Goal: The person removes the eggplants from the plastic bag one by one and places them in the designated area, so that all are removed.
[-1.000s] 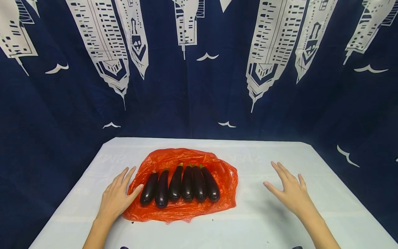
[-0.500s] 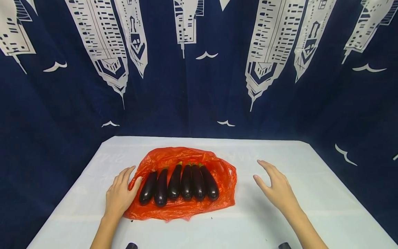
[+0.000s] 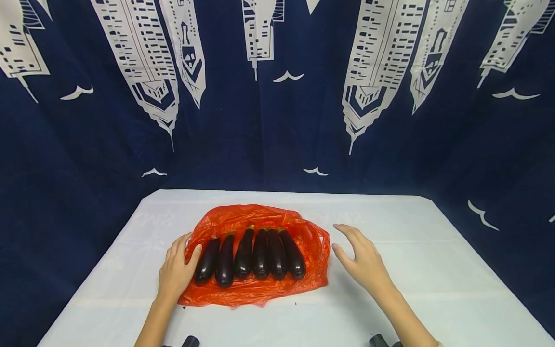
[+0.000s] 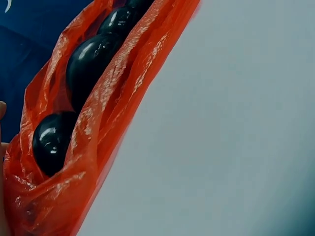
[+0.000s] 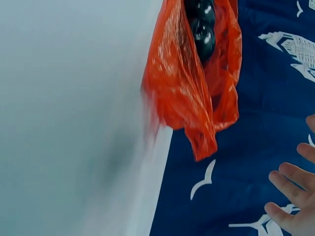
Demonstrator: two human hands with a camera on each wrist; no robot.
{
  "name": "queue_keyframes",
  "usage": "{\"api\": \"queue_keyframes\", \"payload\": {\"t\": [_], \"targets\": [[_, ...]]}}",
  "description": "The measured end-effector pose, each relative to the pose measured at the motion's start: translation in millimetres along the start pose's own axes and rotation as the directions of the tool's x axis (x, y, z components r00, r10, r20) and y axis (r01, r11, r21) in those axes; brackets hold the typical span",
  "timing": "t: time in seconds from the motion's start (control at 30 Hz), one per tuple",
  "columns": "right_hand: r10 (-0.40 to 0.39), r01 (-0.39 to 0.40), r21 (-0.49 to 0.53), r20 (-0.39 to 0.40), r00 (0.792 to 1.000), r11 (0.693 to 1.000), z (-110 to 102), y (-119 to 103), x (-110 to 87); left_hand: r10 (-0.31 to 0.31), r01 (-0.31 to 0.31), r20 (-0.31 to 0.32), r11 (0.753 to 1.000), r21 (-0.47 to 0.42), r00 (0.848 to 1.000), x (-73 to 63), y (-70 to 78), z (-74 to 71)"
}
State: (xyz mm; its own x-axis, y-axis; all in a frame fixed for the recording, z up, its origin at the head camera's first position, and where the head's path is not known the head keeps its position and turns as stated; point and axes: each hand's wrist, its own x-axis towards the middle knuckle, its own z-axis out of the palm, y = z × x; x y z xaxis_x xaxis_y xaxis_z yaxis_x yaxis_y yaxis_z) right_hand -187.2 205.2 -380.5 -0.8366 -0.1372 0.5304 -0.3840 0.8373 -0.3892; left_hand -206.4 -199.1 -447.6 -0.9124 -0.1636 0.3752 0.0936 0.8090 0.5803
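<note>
Several dark eggplants (image 3: pixel 244 255) lie side by side in a spread red plastic bag (image 3: pixel 314 270), stems pointing away from me. At the bag's left side is my left hand (image 3: pixel 177 270), its fingers along the crumpled edge and its thumb beside the leftmost eggplant. Only a sliver of that hand shows in the left wrist view, near the red plastic. My right hand (image 3: pixel 364 260) hovers to the right of the bag, apart from it, with fingers spread and slightly bent and nothing held. Glossy eggplant ends (image 5: pixel 203 39) show inside the bag in the right wrist view.
A white-covered table (image 3: pixel 390 217) stretches under everything. Behind it hangs a dark blue curtain (image 3: pixel 260 144) printed with white buildings and birds. Small dark specks lie on the tabletop in front of the bag. Black wrist devices (image 3: pixel 191 341) show at the bottom edge.
My right hand has moved left, closer to the bag. My left hand has shifted right against the bag, whose left edge is pushed inward slightly. The eggplants stay in place.
</note>
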Motion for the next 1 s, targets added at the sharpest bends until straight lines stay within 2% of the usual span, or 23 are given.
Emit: {"api": "queue_keyframes", "payload": {"t": [0.13,0.37,0.6,0.83,1.0], "targets": [[-0.009,0.008,0.025,0.027,1.0,1.0,8.9,-8.4,3.1,-0.047,0.048,0.02,0.998,-0.05,0.999,1.8,0.8,1.9],[-0.033,0.026,0.06,0.134,0.99,0.998,22.8,-22.1,5.4,-0.088,0.1,0.073,0.98,-0.169,0.993,1.7,0.2,2.1],[-0.041,0.024,0.102,0.161,0.986,0.994,35.0,-29.6,4.7,-0.138,0.172,0.125,0.929,-0.329,0.983,-1.3,-2.8,5.0],[-0.025,-0.001,0.133,0.195,0.981,0.991,48.4,-31.8,3.5,-0.129,0.195,0.172,0.865,-0.462,0.977,-3.4,-7.9,8.2],[-0.007,-0.024,0.142,0.215,0.977,0.99,56.4,-32.4,2.9,-0.1,0.18,0.182,0.845,-0.504,0.978,-4.3,-11.7,9.0]]}}
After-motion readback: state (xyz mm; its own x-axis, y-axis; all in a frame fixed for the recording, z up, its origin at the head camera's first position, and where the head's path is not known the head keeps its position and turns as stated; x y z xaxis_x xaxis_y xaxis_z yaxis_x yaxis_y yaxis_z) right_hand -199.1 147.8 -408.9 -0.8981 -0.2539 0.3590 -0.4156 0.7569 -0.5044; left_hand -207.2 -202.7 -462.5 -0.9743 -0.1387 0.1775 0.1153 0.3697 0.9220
